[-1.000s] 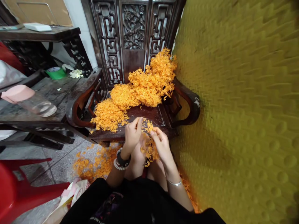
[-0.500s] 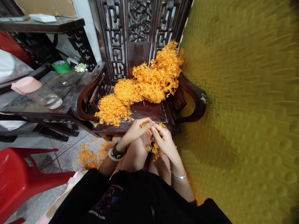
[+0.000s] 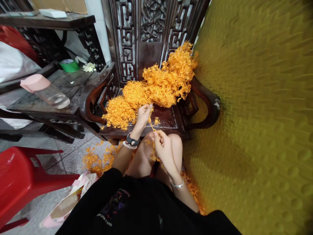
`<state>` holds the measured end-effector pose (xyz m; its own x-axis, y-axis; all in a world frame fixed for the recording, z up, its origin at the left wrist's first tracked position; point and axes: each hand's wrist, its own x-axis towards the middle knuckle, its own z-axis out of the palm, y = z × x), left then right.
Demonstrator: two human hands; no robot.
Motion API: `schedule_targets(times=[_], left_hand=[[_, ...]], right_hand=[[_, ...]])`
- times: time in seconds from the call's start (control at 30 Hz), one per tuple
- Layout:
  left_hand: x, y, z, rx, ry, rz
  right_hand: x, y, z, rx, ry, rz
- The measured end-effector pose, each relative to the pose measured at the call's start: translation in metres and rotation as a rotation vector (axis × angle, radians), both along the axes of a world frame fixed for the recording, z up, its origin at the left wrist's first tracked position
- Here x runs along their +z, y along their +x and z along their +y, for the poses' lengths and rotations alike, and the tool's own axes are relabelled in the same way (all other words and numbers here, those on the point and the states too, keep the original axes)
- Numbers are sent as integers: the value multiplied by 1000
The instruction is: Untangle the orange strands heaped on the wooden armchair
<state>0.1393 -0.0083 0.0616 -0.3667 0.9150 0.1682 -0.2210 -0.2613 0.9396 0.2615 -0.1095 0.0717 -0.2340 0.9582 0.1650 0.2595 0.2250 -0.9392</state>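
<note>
My left hand (image 3: pixel 143 117) is closed above the front of the seat, its fingertips pinched. A thin orange strand with small curly pieces (image 3: pixel 156 121) runs from it down to my right hand (image 3: pixel 164 146), which grips the lower part over my knees. More of the orange string hangs below the right hand. Behind the hands, a heap of orange curly flower-like pieces (image 3: pixel 161 85) lies across the dark wooden chair (image 3: pixel 166 117).
Loose orange bits (image 3: pixel 97 160) litter the tiled floor. At left stand a red plastic stool (image 3: pixel 19 182), a paper bag (image 3: pixel 70 202), and a wooden bench carrying a pink-capped bottle (image 3: pixel 46 89) and green tape (image 3: pixel 69 65). A large yellow textured sheet (image 3: pixel 256 114) rises at right.
My hands came together, then moved apart: the left went up toward the heap, the right lower, and a strand now stretches between them. The view has shifted slightly.
</note>
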Motion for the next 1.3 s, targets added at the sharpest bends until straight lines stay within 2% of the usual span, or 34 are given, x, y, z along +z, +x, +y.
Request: schedule_targets(times=[0.17,0.23,0.3,0.4,0.5,0.6,0.7,0.77,0.83,0.9,0.93,0.97,1.0,1.07,1.13,1.2,1.3], left_hand=[[5,17,23,-12,-15,-19],[4,10,38,65,-68,64],[4,-13,54,205,-171,198],[2,-71,67,352,-254,333],[-10,-123,60,434,-252,469],[-33,-148,39,500,-265,590],[-55,-152,23,524,-281,679],[-62,-150,19,536,-251,745],[-58,-146,16,569,-171,812],[-45,-135,11,574,-60,801],[-37,-124,6,526,-11,743],[-27,-111,-2,426,21,654],[-17,-95,-11,288,43,551],[2,-59,-31,-90,40,372],[16,-25,-46,-348,53,279],[22,-1,-49,-449,41,237],[15,10,-31,-340,-3,218]], right_hand=[[17,1,5,-73,35,24],[28,3,-3,-84,40,34],[37,8,-14,-65,8,75],[36,23,-23,-65,-49,138],[25,36,-13,-105,-45,135],[18,37,-1,-75,-51,142],[17,30,3,-48,-50,161],[18,27,1,-50,-36,154],[20,24,0,-55,-15,133],[20,22,0,-74,17,97],[20,20,1,-88,39,84],[19,17,2,-94,58,78],[17,14,4,-89,69,78],[11,7,8,-41,76,89],[5,1,12,15,74,96],[1,-2,16,35,75,91],[-2,1,19,17,71,48]])
